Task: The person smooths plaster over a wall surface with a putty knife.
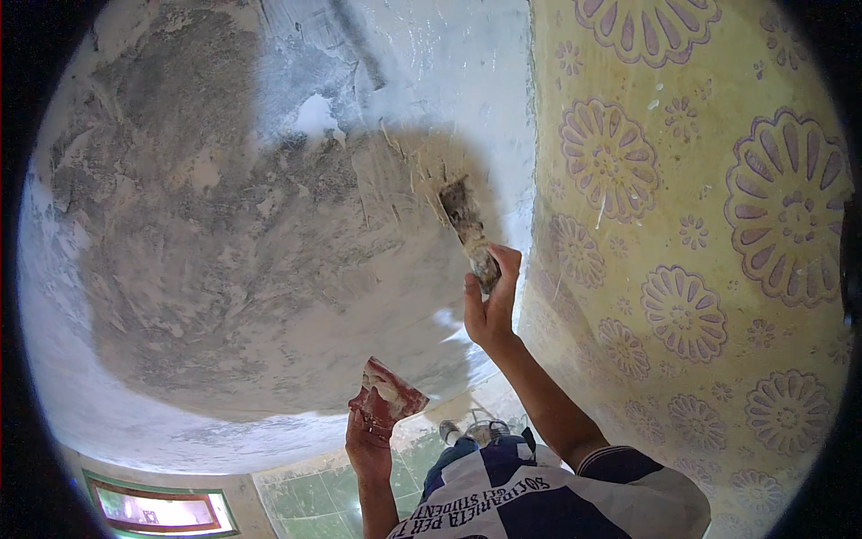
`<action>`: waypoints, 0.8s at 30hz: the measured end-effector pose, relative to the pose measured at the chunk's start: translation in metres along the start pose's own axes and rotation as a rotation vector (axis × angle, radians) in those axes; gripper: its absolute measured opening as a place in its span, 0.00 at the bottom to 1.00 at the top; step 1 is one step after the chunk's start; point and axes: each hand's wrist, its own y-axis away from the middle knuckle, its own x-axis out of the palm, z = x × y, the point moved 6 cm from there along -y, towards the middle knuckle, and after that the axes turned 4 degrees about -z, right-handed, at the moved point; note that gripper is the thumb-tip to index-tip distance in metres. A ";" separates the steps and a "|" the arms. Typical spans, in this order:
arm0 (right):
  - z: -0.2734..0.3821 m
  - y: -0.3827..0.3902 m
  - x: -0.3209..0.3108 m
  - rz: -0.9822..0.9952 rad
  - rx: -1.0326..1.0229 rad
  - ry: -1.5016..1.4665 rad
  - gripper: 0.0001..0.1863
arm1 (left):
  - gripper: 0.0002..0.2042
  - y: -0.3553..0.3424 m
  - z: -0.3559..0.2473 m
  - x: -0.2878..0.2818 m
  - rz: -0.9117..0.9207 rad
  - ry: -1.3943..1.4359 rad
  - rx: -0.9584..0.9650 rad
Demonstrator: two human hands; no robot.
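My right hand point(489, 305) is raised and grips the handle of a putty knife point(467, 225). Its plaster-caked blade lies against a rough grey wall point(224, 251), at the edge of a smear of fresh pale filler point(395, 171). Lower down, my left hand point(368, 445) holds up a flat reddish-brown plate point(388, 395) by its lower edge, tilted, with some filler on it. The plate hangs just clear of the wall, below and left of the knife.
White skim coat point(449, 63) covers the wall's upper part and lower rim. A yellow wall with purple flower patterns point(682, 225) adjoins on the right. Below are a green tiled floor point(305, 494), my shoes point(476, 431) and a red-framed opening point(157, 512).
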 end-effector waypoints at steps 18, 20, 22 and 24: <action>-0.010 -0.001 0.005 0.021 0.021 -0.040 0.26 | 0.21 -0.001 0.004 0.005 0.010 0.001 -0.003; -0.018 0.018 0.002 0.038 0.021 0.001 0.26 | 0.20 -0.002 0.004 0.005 0.016 0.012 -0.006; -0.029 0.047 -0.004 0.057 0.022 0.043 0.25 | 0.20 -0.002 0.005 0.005 0.019 0.025 -0.011; -0.040 0.068 -0.005 0.096 0.145 -0.035 0.26 | 0.20 -0.001 0.003 0.004 -0.001 -0.008 -0.009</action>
